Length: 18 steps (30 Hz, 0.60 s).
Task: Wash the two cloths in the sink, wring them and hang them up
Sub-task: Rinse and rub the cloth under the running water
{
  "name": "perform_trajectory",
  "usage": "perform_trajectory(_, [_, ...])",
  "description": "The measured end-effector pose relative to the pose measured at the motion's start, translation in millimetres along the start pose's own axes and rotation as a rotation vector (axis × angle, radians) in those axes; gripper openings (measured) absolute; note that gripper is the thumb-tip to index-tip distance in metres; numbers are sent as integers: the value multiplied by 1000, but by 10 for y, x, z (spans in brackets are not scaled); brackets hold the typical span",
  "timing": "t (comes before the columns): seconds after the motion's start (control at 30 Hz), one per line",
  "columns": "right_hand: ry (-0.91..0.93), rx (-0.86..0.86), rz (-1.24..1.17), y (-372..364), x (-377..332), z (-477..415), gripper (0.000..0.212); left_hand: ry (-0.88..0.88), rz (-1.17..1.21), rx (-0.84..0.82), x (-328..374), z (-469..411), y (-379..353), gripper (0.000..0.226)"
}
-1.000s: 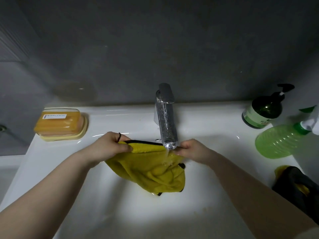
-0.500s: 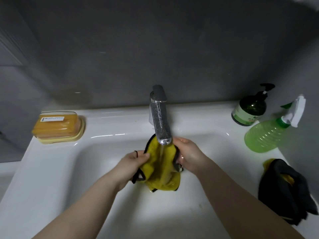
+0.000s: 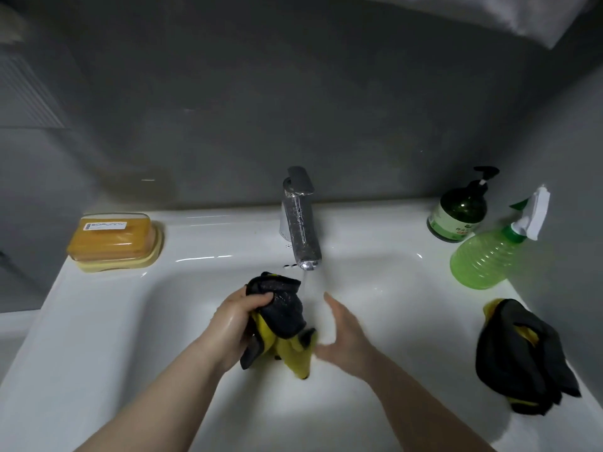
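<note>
Left hand (image 3: 239,322) fingers (image 3: 257,300) clench the bunched cloth (image 3: 282,324) over the white sink (image 3: 107,321) — long axis running from faucet (image 3: 300,223) toward the viewer, yellow end down. Right hand (image 3: 342,334) released, blurred. Second cloth (image 3: 522,350) lies on the right rim — grey walls around.

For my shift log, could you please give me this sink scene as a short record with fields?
left hand: clamped on the bunched yellow-and-grey cloth over the basin
right hand: open beside that cloth, blurred
tap: running
second cloth: heaped on the sink rim, right side
left rim: soap box
right rim: pump bottle, green spray bottle
</note>
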State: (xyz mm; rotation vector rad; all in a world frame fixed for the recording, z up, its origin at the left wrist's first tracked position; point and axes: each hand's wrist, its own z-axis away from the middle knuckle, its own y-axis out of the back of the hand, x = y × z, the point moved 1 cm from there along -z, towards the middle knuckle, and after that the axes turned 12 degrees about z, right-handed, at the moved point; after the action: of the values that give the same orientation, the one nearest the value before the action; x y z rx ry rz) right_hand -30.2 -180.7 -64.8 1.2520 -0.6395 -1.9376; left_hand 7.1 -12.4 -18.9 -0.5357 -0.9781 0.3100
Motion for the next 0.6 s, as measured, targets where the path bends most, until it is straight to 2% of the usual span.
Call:
perform_trajectory(0.07, [27, -84, 147, -242, -85, -9, 110, 65, 128, -39, 29, 56, -28, 21])
perform_trajectory(0.1, [37, -72, 108, -355, -172, -29, 110, 91, 177, -53, 40, 91, -40, 23])
perform_trajectory(0.13, [23, -40, -10, -432, -257, -57, 96, 116, 225, -67, 48, 122, -43, 29])
perform_trajectory(0.2, [-32, -7, -269, -466, -390, -117, 38, 113, 280, -44, 69, 132, 38, 38])
perform_trajectory(0.23, [-42, -5, -355, -451, -414, -146, 18, 85, 292, -8, 100, 132, 107, 38])
perform_trajectory(0.3, [-42, 21, -375, -370, -403, -194, 10, 13, 244, 131, 158, 112, 290, 29])
perform_trajectory(0.33, [-50, 40, -347, -319, -409, -197, 12, -19, 131, 224, 174, 96, 401, 23])
perform_trajectory(0.4, [-44, 67, -257, -239, -456, -185, 20, -26, -255, 375, 168, 73, 633, 15])
perform_trajectory(0.43, [-20, 81, -179, -211, -498, -173, 22, 18, -496, 395, 141, 70, 719, 24])
perform_trajectory(0.5, [44, 81, -17, -180, -618, -131, 22, 51, -909, 393, 65, 92, 798, 64])
perform_trajectory(0.53, [68, 58, 28, -175, -686, -113, 24, -26, -1010, 344, 49, 117, 759, 80])
perform_trajectory(0.6, [102, -8, 85, -183, -826, -78, 35, -154, -1097, 67, 18, 130, 598, 93])
